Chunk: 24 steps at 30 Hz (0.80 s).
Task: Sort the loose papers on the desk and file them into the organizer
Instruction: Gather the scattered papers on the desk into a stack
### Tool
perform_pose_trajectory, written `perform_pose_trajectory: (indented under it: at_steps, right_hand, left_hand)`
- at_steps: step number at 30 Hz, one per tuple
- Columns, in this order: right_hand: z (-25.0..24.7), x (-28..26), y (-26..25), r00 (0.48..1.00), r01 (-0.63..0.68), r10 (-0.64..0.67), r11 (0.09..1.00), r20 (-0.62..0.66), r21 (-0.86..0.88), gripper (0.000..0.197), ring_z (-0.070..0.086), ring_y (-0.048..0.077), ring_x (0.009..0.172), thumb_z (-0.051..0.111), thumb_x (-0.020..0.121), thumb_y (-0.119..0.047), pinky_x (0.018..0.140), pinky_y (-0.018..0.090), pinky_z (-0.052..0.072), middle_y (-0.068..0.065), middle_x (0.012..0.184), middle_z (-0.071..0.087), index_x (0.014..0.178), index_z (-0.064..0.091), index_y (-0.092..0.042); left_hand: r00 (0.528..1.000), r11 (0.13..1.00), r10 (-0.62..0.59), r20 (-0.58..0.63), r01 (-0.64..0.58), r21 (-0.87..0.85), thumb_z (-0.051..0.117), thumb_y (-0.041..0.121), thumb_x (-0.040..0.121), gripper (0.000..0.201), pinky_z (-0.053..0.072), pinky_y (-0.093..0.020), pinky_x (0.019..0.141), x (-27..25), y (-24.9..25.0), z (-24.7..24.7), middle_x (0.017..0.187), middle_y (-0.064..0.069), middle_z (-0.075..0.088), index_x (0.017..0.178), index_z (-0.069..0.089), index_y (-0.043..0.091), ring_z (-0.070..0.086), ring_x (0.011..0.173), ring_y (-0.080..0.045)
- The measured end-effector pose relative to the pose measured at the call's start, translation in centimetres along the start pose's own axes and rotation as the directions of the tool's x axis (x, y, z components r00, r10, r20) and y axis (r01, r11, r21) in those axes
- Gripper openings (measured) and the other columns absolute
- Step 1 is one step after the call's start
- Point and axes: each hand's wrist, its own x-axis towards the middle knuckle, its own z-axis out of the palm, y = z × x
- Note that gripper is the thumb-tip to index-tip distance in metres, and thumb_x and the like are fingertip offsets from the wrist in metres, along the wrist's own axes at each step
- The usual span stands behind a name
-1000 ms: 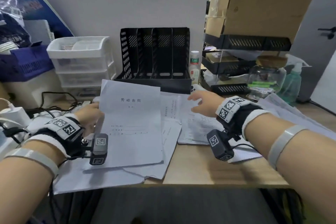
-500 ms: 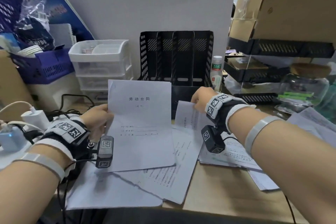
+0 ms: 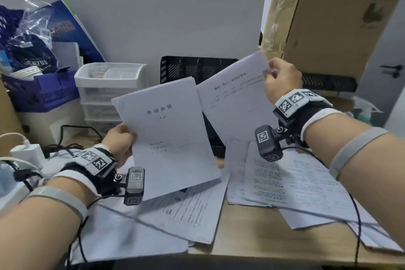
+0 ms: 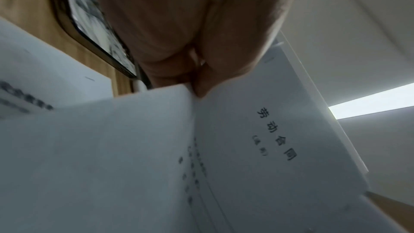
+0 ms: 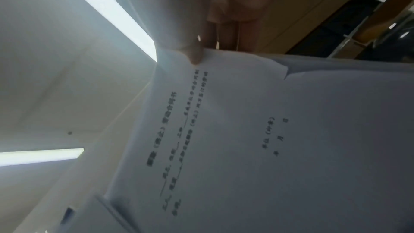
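Note:
My left hand (image 3: 122,141) grips the left edge of a stapled contract document (image 3: 168,133) with a short printed title, held up and tilted; the same document (image 4: 268,148) fills the left wrist view under my thumb. My right hand (image 3: 278,76) pinches the top right corner of a second printed sheet (image 3: 232,98), raised above the desk; the right wrist view shows this sheet (image 5: 224,130) caught between thumb and fingers. Behind both sheets stands the black mesh organizer (image 3: 182,70), mostly hidden. More loose papers (image 3: 285,177) lie spread on the wooden desk (image 3: 245,237).
White plastic drawers (image 3: 105,90) stand left of the organizer, and a purple basket (image 3: 41,92) with bags sits further left. A charger and cables (image 3: 28,151) lie at the left. A cardboard box (image 3: 337,24) rests on black trays at the right.
My right hand has lifted a sheet off the desk up to organizer height. My left hand has raised and tilted the contract document.

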Motion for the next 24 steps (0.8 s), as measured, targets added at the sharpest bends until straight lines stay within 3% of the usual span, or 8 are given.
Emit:
perform_pose_trajectory:
  at_steps: [3,6,9,11,15,18,22,24]
  right_hand:
    - [-2.4,0.7,-0.4,0.995,-0.006,0.012,0.998,-0.104,0.055,0.009,0.068,0.03,0.091,0.053,0.094,-0.018,0.076,0.035,0.054,0.006,0.102,0.074,0.094,0.06,-0.023]
    - [-4.6,1.4,-0.6,0.989,-0.006,0.019,0.996,-0.147,0.089,0.007,0.068,0.028,0.09,0.052,0.092,-0.014,0.072,0.036,0.053,0.006,0.1,0.073,0.09,0.057,-0.018]
    - [-6.0,1.6,-0.3,0.988,0.005,0.01,0.995,-0.153,0.096,0.014,0.067,0.026,0.093,0.05,0.089,-0.007,0.077,0.038,0.054,0.008,0.104,0.072,0.099,0.06,-0.008]
    - [-6.4,1.6,0.2,0.992,-0.008,0.021,0.995,-0.121,0.104,0.016,0.067,0.025,0.092,0.049,0.089,-0.006,0.074,0.035,0.054,0.008,0.102,0.072,0.101,0.06,-0.007]
    - [-6.6,1.2,1.6,0.984,-0.073,0.084,0.995,-0.156,0.072,0.015,0.063,0.035,0.087,0.045,0.085,-0.002,0.063,0.031,0.043,0.012,0.094,0.067,0.096,0.055,-0.005]
    - [-6.7,1.2,2.5,0.977,-0.13,0.141,0.989,-0.16,0.077,0.016,0.064,0.036,0.089,0.043,0.085,0.001,0.063,0.031,0.042,0.017,0.094,0.065,0.097,0.054,-0.001]
    - [-5.8,0.7,2.9,0.985,-0.163,0.167,0.984,-0.048,0.069,0.017,0.057,0.03,0.082,0.044,0.086,0.002,0.058,0.027,0.041,0.01,0.091,0.06,0.099,0.056,-0.001]
    - [-5.0,0.3,3.1,0.984,-0.176,0.176,0.982,0.013,0.067,0.018,0.054,0.027,0.08,0.045,0.087,0.001,0.059,0.027,0.039,0.009,0.09,0.06,0.099,0.057,-0.003]
  left_hand:
    - [1.0,1.0,0.0,-0.02,0.0,0.0,0.038,-0.016,0.096,0.037,0.05,-0.034,0.057,-0.2,0.5,1.2,0.09,-0.012,0.068,0.122,0.059,0.0,0.058,0.069,-0.026]
    - [0.998,1.0,0.017,0.061,-0.018,0.016,0.034,-0.018,0.096,0.042,0.049,-0.021,0.041,-0.8,1.1,2.8,0.088,-0.01,0.067,0.125,0.056,0.002,0.066,0.052,-0.015]
    - [0.996,0.999,0.019,0.088,-0.021,0.024,0.034,-0.02,0.094,0.041,0.042,-0.017,0.034,-1.2,1.5,4.4,0.062,-0.004,0.065,0.122,0.055,0.002,0.056,0.034,-0.007]
    - [0.995,1.0,0.018,0.099,-0.02,0.023,0.037,-0.018,0.095,0.037,0.05,-0.026,0.051,-1.1,1.6,5.2,0.075,-0.008,0.07,0.121,0.057,0.001,0.063,0.05,-0.019]
    - [0.995,0.999,0.012,0.101,-0.016,0.036,0.041,-0.013,0.096,0.029,0.037,-0.046,0.08,-1.0,1.6,6.1,0.088,-0.021,0.066,0.113,0.06,0.0,0.056,0.079,-0.033]
    - [0.99,0.999,-0.015,0.139,0.01,0.036,0.04,-0.014,0.095,0.033,0.046,-0.044,0.076,-0.8,1.4,6.5,0.106,-0.025,0.069,0.112,0.061,0.005,0.063,0.089,-0.036]
    - [0.981,0.999,-0.03,0.19,0.027,0.019,0.037,-0.015,0.096,0.038,0.052,-0.028,0.046,-0.7,1.2,6.9,0.114,-0.022,0.068,0.124,0.057,0.002,0.066,0.082,-0.033]
    - [0.978,1.0,-0.024,0.207,0.025,0.0,0.04,-0.012,0.098,0.036,0.055,-0.032,0.055,-0.4,1.2,7.1,0.116,-0.019,0.069,0.126,0.056,0.003,0.067,0.086,-0.031]
